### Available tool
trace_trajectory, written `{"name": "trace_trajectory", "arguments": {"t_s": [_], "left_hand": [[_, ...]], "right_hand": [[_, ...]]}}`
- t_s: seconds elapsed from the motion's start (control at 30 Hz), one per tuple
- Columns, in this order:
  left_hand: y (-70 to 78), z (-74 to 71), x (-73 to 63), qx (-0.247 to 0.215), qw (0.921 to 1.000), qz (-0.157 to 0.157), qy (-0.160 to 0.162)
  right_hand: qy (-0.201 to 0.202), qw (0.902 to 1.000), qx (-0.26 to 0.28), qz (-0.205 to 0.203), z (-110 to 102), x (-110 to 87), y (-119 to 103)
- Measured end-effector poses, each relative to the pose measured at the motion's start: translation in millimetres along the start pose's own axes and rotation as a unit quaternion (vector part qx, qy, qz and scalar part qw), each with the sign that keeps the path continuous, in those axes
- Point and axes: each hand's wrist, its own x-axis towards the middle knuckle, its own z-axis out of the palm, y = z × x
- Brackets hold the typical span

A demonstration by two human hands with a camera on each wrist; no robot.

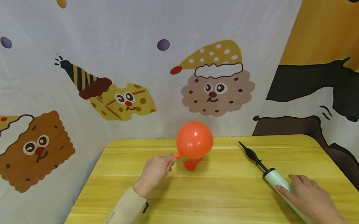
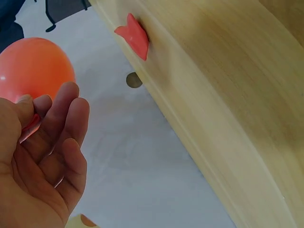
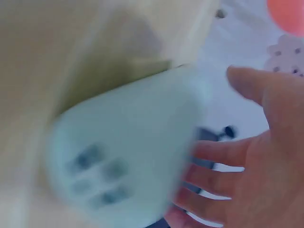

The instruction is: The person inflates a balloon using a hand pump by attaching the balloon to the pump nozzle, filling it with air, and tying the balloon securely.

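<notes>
My left hand (image 1: pixel 154 171) pinches the neck of a round, inflated orange-red balloon (image 1: pixel 195 140) between thumb and index finger. The other fingers (image 2: pixel 71 118) of that hand are loosely bent. Below the balloon, a limp red balloon (image 1: pixel 190 165) lies on the table, partly hidden in the head view. My right hand (image 1: pixel 309 197) is at the pale green barrel of a hand balloon pump (image 1: pixel 277 180). Its thumb stands apart from the pump's blurred end (image 3: pixel 128 152), and its fingers reach along the far side without curling round it. The pump's black nozzle (image 1: pixel 250 153) points toward the back.
The yellow wood-grain table (image 1: pixel 209 199) has rounded far corners. Behind it hangs a white cloth (image 1: pixel 125 36) printed with cartoon biscuits and cheese. At the right is a cloth part in orange, black and white (image 1: pixel 313 25).
</notes>
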Motion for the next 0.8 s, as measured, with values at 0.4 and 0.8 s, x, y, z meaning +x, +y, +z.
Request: {"name": "trace_trajectory", "arguments": {"t_s": [0.4,0.8], "left_hand": [[26.5,14.7,9.6,-0.001,0.9993,0.024,-0.027],[54.2,32.5,9.9,0.047,0.9973,0.049,-0.027]], "right_hand": [[0.026,0.9210,0.347,-0.175,-17,-3.2,-134],[-0.232,0.6952,0.670,-0.118,32,35.7,-191]]}}
